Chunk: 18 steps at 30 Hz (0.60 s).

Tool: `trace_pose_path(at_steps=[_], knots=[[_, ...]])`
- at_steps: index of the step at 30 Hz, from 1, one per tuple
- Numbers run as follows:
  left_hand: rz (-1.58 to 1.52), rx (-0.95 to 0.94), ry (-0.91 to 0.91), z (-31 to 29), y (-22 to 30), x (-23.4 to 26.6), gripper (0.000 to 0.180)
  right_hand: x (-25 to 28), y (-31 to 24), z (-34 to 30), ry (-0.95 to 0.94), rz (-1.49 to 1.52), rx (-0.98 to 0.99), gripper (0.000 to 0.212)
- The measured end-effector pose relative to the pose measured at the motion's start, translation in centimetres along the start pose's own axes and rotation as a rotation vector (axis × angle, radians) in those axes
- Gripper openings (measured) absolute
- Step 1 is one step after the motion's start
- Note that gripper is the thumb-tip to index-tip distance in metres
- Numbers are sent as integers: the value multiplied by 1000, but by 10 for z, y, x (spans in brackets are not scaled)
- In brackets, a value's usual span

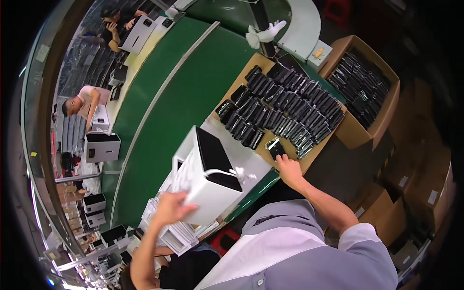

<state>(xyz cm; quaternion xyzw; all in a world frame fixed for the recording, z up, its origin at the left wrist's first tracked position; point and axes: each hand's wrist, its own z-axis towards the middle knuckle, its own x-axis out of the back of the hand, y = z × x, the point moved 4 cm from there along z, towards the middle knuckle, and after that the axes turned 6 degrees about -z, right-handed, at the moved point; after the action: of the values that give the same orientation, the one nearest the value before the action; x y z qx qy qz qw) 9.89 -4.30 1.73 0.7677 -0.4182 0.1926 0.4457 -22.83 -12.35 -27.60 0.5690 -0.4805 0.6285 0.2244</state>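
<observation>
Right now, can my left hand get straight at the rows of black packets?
Probably not directly: the white box stands between your left hand and the black packets.

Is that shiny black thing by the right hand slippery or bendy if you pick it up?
The black packet might feel slippery, since its surface glints like clear plastic. Inside it's probably stiff, because its shape looks straight-edged, not saggy. It likely won't roll, being flattish rather than round.

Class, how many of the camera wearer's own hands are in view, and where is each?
2: the left hand is at the lower left side of the white box; the right hand touches a black packet on the cardboard. Some fingertips may be hidden.
</observation>
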Motion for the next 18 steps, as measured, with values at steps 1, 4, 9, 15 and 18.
trace_pose_path(at_steps=[1,4,9,15,18], knots=[[-138,38,-9,3,5,26,27,-1,3,2,1,-1,23,15],[-296,228,-9,2,-40,64,40,3,1,13,-18,49,56,13],[-509,236,155,-8,-139,70,23,65,-17,17,-42,495,76,10],[-642,192,244,-19,-140,59,18,130,-31,5,-687,1884,-172,10],[-286,28,496,-17,-87,64,25,144,-40,4,-726,2068,-75,12]])
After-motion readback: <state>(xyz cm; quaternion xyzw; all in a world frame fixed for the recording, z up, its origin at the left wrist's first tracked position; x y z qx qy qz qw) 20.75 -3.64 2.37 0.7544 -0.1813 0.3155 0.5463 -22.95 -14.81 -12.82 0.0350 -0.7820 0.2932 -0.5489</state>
